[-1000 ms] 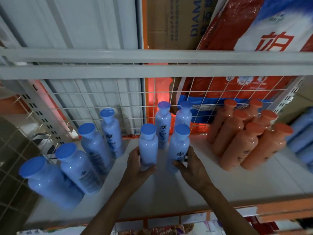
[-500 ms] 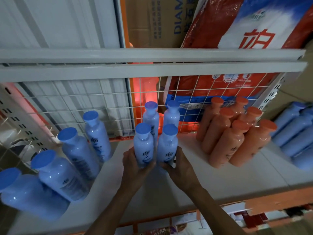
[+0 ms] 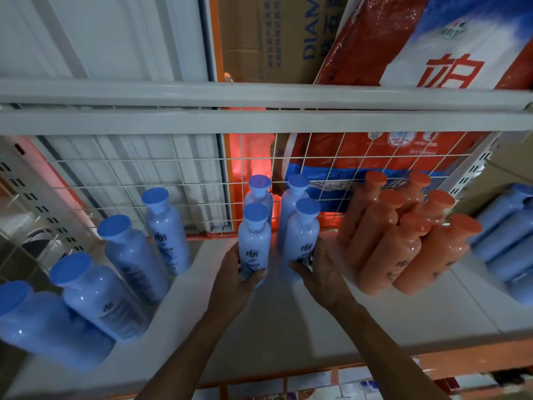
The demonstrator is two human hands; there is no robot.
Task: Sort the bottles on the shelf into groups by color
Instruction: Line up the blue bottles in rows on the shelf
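On the white shelf (image 3: pixel 288 319) my left hand (image 3: pixel 233 280) grips the base of a blue bottle (image 3: pixel 253 241). Beside it my right hand (image 3: pixel 323 272) grips another blue bottle (image 3: pixel 301 235). Both bottles stand upright in the middle of the shelf, just in front of two more blue bottles (image 3: pixel 291 203). A row of several blue bottles (image 3: pixel 127 255) lines the left side. A cluster of several orange bottles (image 3: pixel 403 232) stands at the right.
A white wire grid (image 3: pixel 144 174) closes the back of the shelf. More blue bottles (image 3: pixel 507 235) stand on the neighbouring shelf at far right. A metal shelf edge (image 3: pixel 259 116) runs overhead, with a cardboard box (image 3: pixel 268 39) and a red-and-white bag (image 3: pixel 432 44) above.
Both hands still hold the same two blue bottles, which have shifted slightly back towards the rear pair. The view has drifted left, showing more of the far-right bottles.
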